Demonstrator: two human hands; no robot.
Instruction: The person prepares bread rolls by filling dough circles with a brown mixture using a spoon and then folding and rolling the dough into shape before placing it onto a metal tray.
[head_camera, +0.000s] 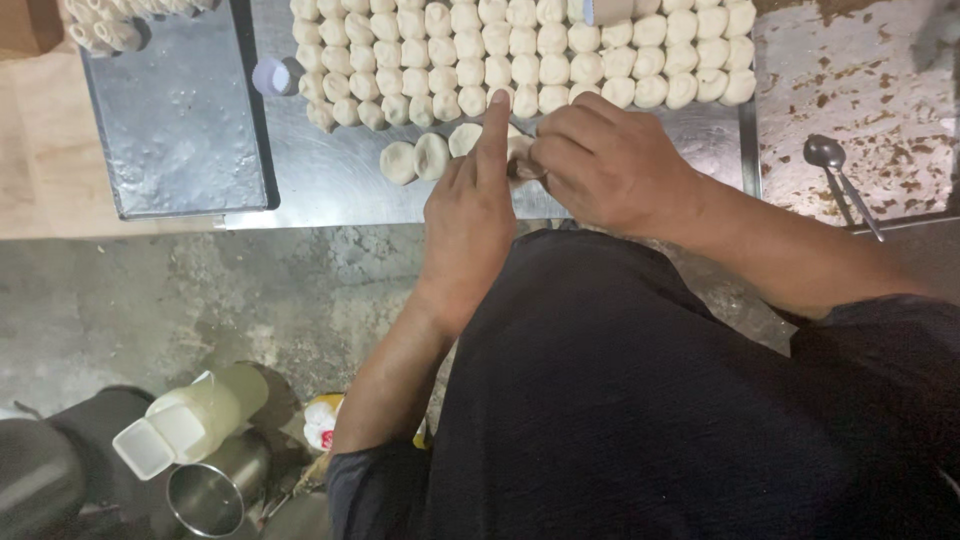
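Observation:
Several rows of pale round dough pieces (520, 45) lie on a steel tray (330, 180). A short row of three dough pieces (430, 155) sits nearer me. My left hand (470, 220) hovers over this row with its index finger stretched toward the far rows. My right hand (610, 165) is closed around a piece of dough (520, 160) between the two hands, mostly hidden by the fingers.
A second, darker tray (175, 120) lies at the left with a few dough rolls at its top edge. A small lavender cup (272, 76) stands between the trays. A metal spoon (840, 175) rests at the right. Below, on the floor, stand a plastic jug (190, 420) and a steel cup (205, 498).

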